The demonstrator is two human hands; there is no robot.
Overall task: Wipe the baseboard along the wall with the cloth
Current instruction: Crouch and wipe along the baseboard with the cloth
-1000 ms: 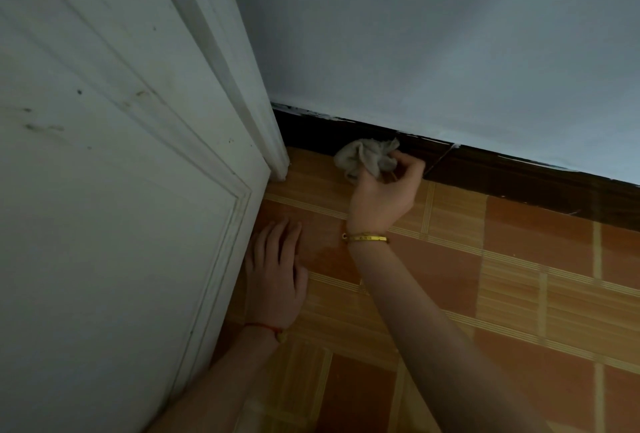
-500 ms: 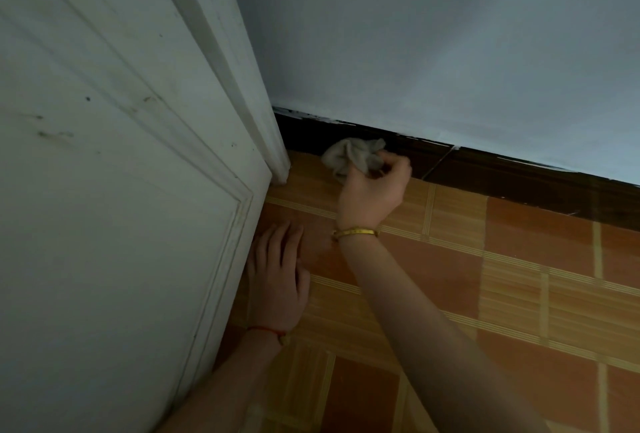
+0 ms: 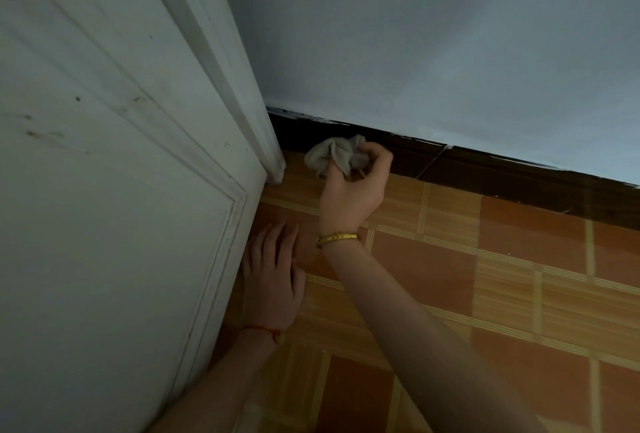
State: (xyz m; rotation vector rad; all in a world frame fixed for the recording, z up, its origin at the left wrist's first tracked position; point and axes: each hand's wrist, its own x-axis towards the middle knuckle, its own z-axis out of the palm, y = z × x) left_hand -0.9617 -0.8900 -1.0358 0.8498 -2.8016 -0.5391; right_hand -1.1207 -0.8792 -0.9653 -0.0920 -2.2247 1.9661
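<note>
The left hand (image 3: 273,280) lies flat, fingers spread, on the tiled floor (image 3: 450,276) beside the white door (image 3: 104,224). Farther on, the right hand (image 3: 349,190) grips a bunched cloth (image 3: 334,155) against the dark baseboard (image 3: 502,172), near the door frame corner.

grey cloth (image 3: 334,157), dark brown baseboard (image 3: 519,176), orange striped floor (image 3: 485,276).
</note>
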